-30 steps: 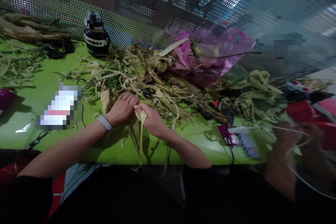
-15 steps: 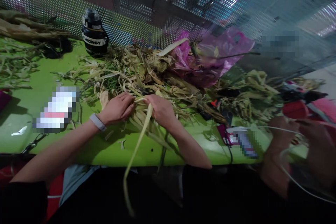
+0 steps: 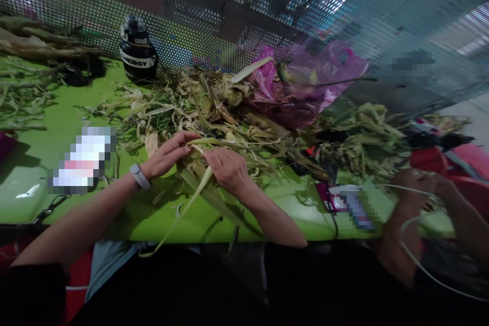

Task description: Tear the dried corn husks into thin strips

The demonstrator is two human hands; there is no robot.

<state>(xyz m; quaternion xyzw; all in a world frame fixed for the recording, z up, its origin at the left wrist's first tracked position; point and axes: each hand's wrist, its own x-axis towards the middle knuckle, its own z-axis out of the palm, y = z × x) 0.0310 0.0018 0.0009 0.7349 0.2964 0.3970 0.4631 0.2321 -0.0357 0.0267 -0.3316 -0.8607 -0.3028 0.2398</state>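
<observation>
Over a loose heap of dried corn husks [image 3: 206,97] my two hands work close together. My left hand [image 3: 171,153], with a pale band on the wrist, pinches pale corn husk strips between thumb and fingers. A little to its right, my right hand [image 3: 230,169] is closed on the same strips. One long husk strip [image 3: 187,208] trails from the right hand down past the table edge. Broader husk leaves [image 3: 217,196] fan out beneath both hands toward the front. The exact crossing of strips between my fingertips is partly hidden.
A black bottle [image 3: 138,53] stands behind the heap, beside a pink plastic bag [image 3: 305,91]. Left of me lies a blurred-out phone [image 3: 84,160] on the green table [image 3: 133,219]. At right, another person's hands [image 3: 416,188] hold a white cord [image 3: 405,244]. Perforated metal [image 3: 206,15] rises behind.
My right hand has moved slightly down and turned, its back now showing more. The trailing husk strip has swung left and up. My left fingers have straightened somewhat.
</observation>
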